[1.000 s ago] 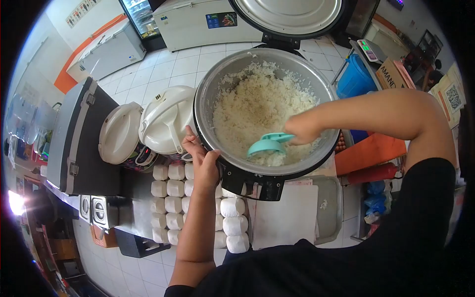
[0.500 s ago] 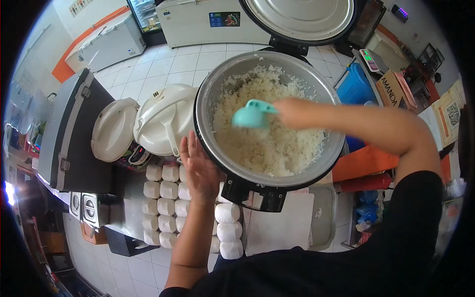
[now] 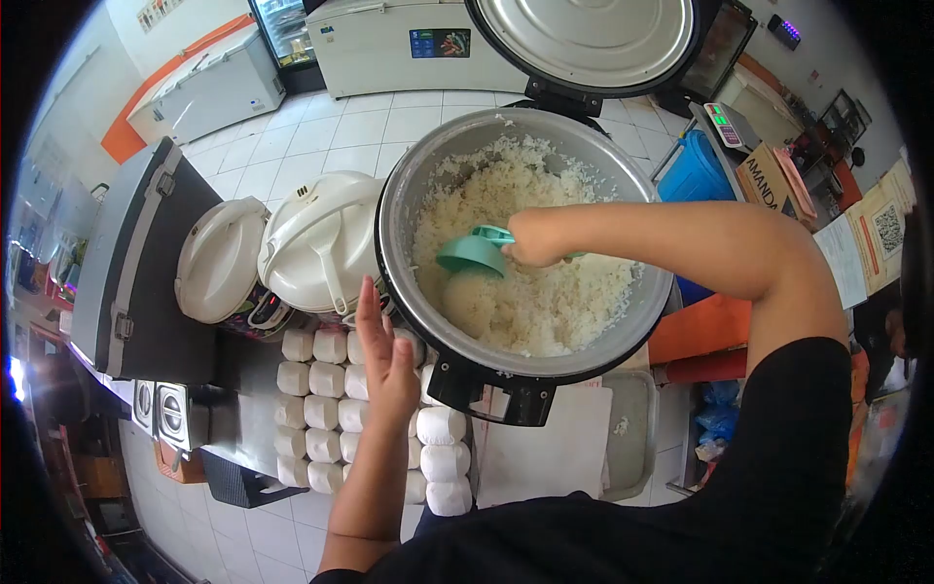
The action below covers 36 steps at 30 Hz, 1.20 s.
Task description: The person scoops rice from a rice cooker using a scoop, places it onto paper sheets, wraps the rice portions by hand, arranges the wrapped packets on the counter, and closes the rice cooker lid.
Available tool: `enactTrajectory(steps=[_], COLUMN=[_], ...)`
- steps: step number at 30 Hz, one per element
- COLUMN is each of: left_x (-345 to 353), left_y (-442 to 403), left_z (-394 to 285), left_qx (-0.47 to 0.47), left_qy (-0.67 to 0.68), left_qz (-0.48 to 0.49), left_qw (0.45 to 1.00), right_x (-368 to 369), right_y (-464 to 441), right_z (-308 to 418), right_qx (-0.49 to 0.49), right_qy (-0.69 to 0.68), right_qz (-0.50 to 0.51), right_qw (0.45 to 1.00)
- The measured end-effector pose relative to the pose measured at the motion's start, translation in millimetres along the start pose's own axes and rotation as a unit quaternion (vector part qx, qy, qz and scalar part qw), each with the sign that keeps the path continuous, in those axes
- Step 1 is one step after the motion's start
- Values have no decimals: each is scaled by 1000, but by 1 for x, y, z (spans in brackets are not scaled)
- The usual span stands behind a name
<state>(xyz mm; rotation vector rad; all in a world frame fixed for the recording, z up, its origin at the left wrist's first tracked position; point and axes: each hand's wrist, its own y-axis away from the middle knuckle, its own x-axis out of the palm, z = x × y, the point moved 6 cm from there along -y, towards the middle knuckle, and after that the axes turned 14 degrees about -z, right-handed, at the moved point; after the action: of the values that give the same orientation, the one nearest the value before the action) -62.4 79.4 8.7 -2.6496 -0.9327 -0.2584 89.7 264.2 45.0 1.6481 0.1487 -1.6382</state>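
A large rice cooker (image 3: 615,161) stands in front of me with its lid (image 3: 584,39) raised at the back. White cooked rice (image 3: 555,302) fills much of its pot. My right hand (image 3: 535,238) is closed around the handle of a teal scoop (image 3: 469,255). The scoop is tilted, with its bowl down at the rice on the pot's left side. My left hand (image 3: 389,365) is open, fingers stretched upward, beside the cooker's lower left edge. Whether it touches the cooker, I cannot tell. Below it are rows of white wrapped packets (image 3: 322,412).
Two white-lidded cookers (image 3: 222,261) stand left of the pot, a white paddle (image 3: 333,277) on one lid. Farther left is a grey cool box (image 3: 146,263). White paper sheets (image 3: 545,438) and a grey tray (image 3: 634,428) lie below right. A scale (image 3: 722,127) stands at right.
My right hand has brought the scoop left and down onto the rice, tilting it. My left hand has turned more edge-on, still open. The view has shifted slightly.
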Motion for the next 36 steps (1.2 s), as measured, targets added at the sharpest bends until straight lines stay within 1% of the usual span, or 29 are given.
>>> enactTrajectory(steps=[1, 2, 4, 6, 7, 9, 10, 13, 15, 16, 18, 21, 23, 25, 27, 28, 29, 30, 31, 33, 34, 36], left_x=[2, 4, 9, 16, 17, 23, 29, 34, 35, 36, 36, 39, 42, 41, 39, 38, 38, 37, 37, 36, 34, 33], left_y=[5, 9, 17, 24, 26, 30, 32, 34, 34, 34, 33, 33, 33, 33, 33, 32, 32, 31, 33, 31, 32, 34], left_z=[-3, -9, -27, -45, -46, -45, -43, -38, -35, -35, -37, -39, -41, -40, -37, -37, -38, -38, -39, -39, -39, -43], left_qx=[-5, -28, -29, -30, -29, 31, 53, 73, 69, 65, 65, 56, 7, 6, 7, 29, 52, 55, 52, 55, 69, 84], left_qy=[-26, -17, -16, -29, -28, -165, -201, -197, -198, -187, -175, -158, -86, -96, -108, -132, -156, -155, -138, -118, -117, -113], left_qz=[9, 19, 24, 42, 42, 94, 100, 91, 87, 85, 83, 90, 81, 85, 86, 91, 95, 91, 86, 82, 81, 77], left_qw=[1000, 999, 999, 998, 998, 981, 973, 973, 974, 976, 979, 982, 993, 992, 990, 987, 982, 982, 985, 988, 987, 987], right_x=[0, 1, -1, 7, 9, 6, 6, 8, 11, 11, 10, 0, -9, -13, -18, -19, -18, -17, -14, -6, -8, -14], right_y=[2, 6, 20, 37, 42, 51, 56, 66, 73, 76, 85, 100, 114, 123, 129, 131, 132, 133, 133, 138, 145, 163], right_z=[2, 1, 7, 18, 20, 22, 23, 21, 22, 20, 20, 21, 24, 23, 18, 15, 10, 4, -3, -17, -21, -18], right_qx=[-1, 11, 24, -44, -43, -15, -17, 2, -25, -24, -11, 2, 3, 2, -3, -6, 10, 27, 26, 108, 107, 87], right_qy=[-2, -4, -6, 24, 26, -29, -26, -60, -94, -93, -139, -139, -126, -111, -127, -124, -157, -190, -189, -329, -327, -420], right_qz=[0, 18, 36, 55, 54, 24, 23, 46, 72, 70, 88, 83, 83, 84, 49, 48, 57, 67, 67, 122, 121, 163], right_qw=[1000, 1000, 999, 997, 997, 999, 999, 997, 993, 993, 986, 987, 988, 990, 991, 991, 986, 979, 979, 930, 931, 888])
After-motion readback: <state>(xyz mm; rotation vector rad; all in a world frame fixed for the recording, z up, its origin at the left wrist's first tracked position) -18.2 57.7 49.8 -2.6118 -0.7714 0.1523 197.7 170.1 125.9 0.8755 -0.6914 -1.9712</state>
